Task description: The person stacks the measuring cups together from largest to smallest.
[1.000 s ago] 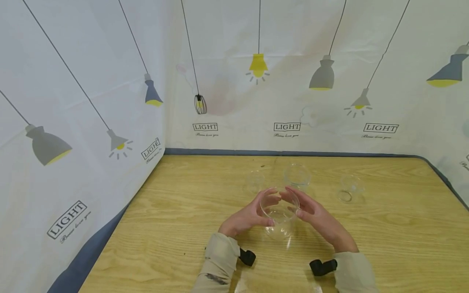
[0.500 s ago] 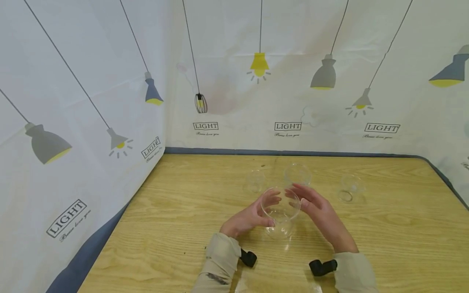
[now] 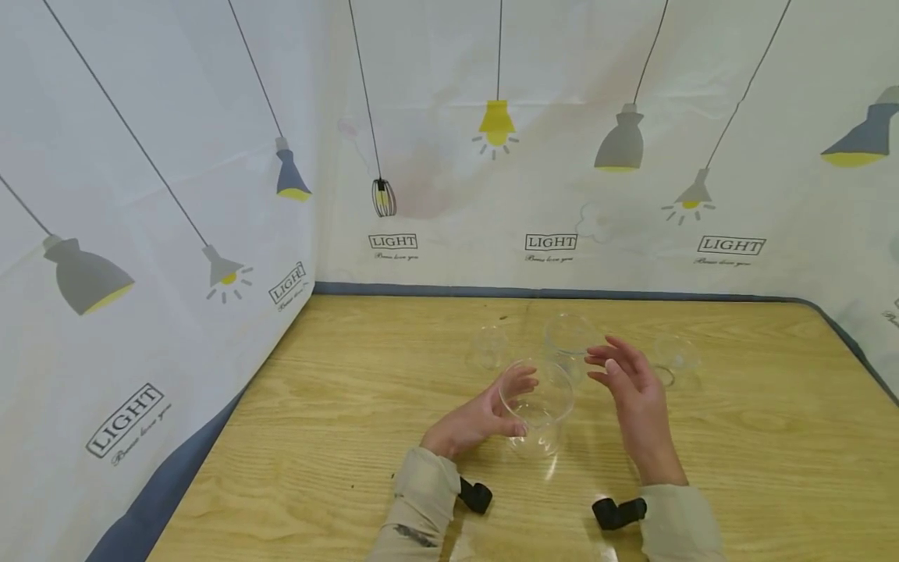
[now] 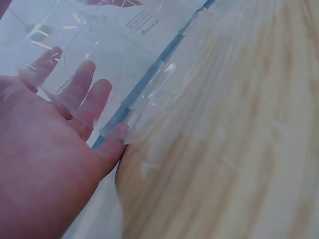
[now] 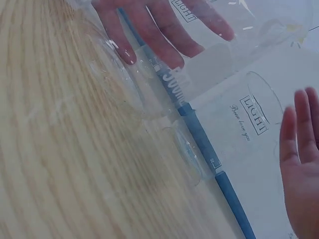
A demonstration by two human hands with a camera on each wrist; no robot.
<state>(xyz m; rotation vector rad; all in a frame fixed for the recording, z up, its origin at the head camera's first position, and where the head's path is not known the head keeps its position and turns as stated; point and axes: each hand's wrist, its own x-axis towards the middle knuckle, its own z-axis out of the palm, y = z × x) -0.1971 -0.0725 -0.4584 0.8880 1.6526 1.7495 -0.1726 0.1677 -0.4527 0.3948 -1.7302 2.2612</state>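
Observation:
In the head view a large clear beaker [image 3: 542,429] stands upright on the wooden table. My left hand [image 3: 481,417] holds its left side, thumb at the front and fingers curved round behind; the left wrist view shows these fingers [image 4: 89,102] through the clear wall. White volume markings show on the beaker [image 5: 172,84] in the right wrist view. My right hand [image 3: 639,406] is apart from it, to the right, with loosely bent fingers and nothing in them. Behind it stands a second clear beaker [image 3: 567,332].
A small clear vessel [image 3: 489,347] stands at the back left. Another small clear vessel [image 3: 677,351] is at the back right, partly hidden behind my right hand. A white printed sheet [image 3: 470,265] borders the table [image 3: 337,437] at the back and sides.
My right hand has let go of the large beaker and moved right, away from it. My left hand and the beaker have stayed in place.

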